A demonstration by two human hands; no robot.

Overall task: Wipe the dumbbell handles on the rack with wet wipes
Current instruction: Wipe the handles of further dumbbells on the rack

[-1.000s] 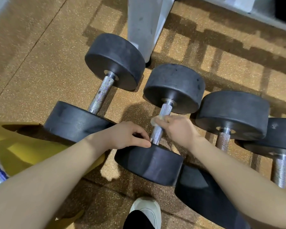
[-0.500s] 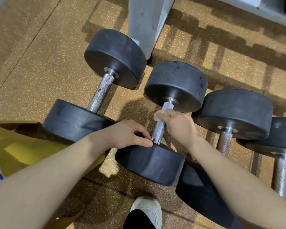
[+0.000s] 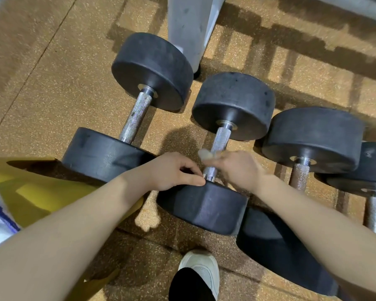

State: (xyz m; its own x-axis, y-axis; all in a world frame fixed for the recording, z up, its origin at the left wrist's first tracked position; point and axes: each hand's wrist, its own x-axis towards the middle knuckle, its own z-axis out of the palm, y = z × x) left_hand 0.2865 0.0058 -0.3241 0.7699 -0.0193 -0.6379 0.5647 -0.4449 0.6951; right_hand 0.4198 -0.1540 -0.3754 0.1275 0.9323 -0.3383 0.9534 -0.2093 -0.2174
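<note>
Several black dumbbells with knurled steel handles lie side by side on the speckled floor. The second dumbbell's handle (image 3: pixel 220 139) runs between my two hands. My right hand (image 3: pixel 237 168) is closed around the middle of that handle, pinching a small white wet wipe (image 3: pixel 205 154) against the steel; it is blurred. My left hand (image 3: pixel 172 171) rests on the rim of the dumbbell's near head (image 3: pixel 204 207), fingertips curled and touching the base of the handle. The leftmost dumbbell's handle (image 3: pixel 136 116) is bare.
A grey rack leg (image 3: pixel 191 25) stands behind the first two dumbbells. Two more dumbbells (image 3: pixel 313 137) lie to the right, another black head (image 3: pixel 280 250) under my right forearm. A yellow object (image 3: pixel 41 192) lies at left. My white shoe (image 3: pixel 201 270) is below.
My right hand slid with the wipe up toward the far head, then back down the handle toward me. My left hand stayed on the near head.
</note>
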